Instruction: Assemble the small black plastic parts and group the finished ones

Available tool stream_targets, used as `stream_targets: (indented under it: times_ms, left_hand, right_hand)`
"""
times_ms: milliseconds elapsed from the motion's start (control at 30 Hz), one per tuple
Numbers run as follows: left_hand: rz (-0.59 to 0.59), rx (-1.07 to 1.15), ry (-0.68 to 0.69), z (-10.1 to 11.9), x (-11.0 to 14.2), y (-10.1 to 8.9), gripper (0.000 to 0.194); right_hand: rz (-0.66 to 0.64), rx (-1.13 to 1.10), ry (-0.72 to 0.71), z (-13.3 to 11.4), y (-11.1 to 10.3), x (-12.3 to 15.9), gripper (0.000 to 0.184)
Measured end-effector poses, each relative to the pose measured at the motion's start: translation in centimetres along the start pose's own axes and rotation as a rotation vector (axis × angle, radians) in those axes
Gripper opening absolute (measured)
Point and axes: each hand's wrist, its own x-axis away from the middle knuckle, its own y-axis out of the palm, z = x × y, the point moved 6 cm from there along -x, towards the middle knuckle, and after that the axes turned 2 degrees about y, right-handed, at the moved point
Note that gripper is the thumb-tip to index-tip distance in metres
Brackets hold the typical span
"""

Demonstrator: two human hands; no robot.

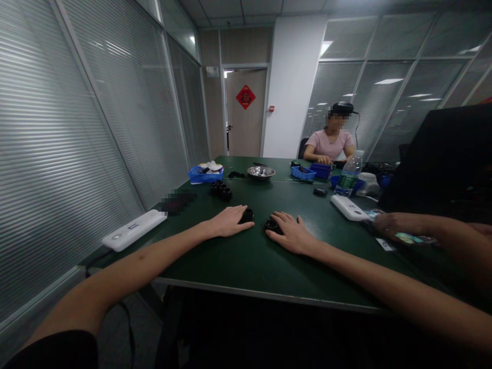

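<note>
My left hand (229, 221) rests low over the green table, its thumb and fingers around a small black round part (249, 214). A similar black round part (271, 225) with a ring-like top sits between the thumb and fingers of my right hand (291, 233). The two parts stand a short gap apart on the table. Their exact kind is too dark and small to make out. Beyond my left hand, a cluster of several more black round parts (221, 190) lies on the tabletop.
Farther back are a blue basket (205, 177), a metal bowl (261, 173) and another blue basket (303, 173). White power banks (134, 230) lie left and right. A bottle (349, 174) stands at right, near another person's hand (392, 225). A person (329, 143) sits opposite.
</note>
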Motion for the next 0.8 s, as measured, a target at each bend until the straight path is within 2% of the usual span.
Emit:
stream_targets:
  times_ms: [267, 800]
  left_hand:
    - [0.036, -0.010, 0.013, -0.14, -0.12, 0.14, 0.095]
    - [0.010, 0.018, 0.007, -0.32, 0.07, 0.13, 0.096]
  right_hand:
    - [0.014, 0.007, -0.002, 0.12, 0.11, -0.10, 0.079]
    - [-0.002, 0.008, -0.006, -0.23, -0.01, -0.02, 0.079]
